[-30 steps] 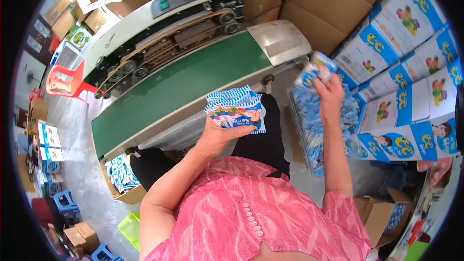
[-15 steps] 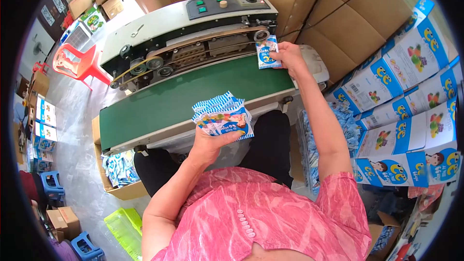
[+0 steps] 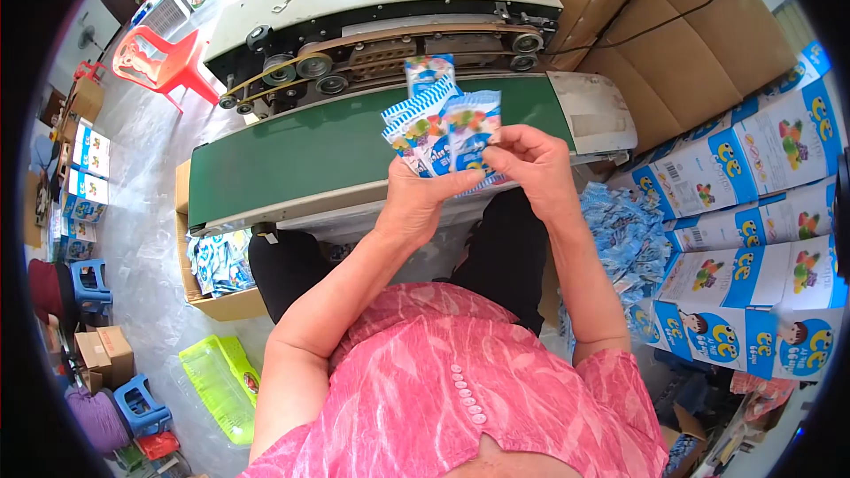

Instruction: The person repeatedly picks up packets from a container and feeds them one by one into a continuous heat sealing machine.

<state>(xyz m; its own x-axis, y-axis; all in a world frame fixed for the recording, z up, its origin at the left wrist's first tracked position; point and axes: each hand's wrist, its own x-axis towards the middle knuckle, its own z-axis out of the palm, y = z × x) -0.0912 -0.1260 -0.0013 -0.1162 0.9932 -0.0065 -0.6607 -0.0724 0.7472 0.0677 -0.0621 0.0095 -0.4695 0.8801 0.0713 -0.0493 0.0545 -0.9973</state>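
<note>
My left hand is closed around a fanned stack of small blue-and-white packets, printed with fruit and edged with blue stripes. My right hand pinches the front packet by its right side, still overlapping the stack. Both hands are over the near edge of the green conveyor belt. Beyond them, another packet stands with its top edge at the drive belts of the band sealing machine. Its lower part is hidden behind the stack.
An open carton of packets sits below the conveyor's left end. At right are a heap of blue packets and printed cartons. A lime-green basket, blue stools and a red chair stand at left.
My right hand has come back from the machine's right end to the stack and taken hold of a packet. The packet it held there is now farther left along the sealer. The view has shifted.
</note>
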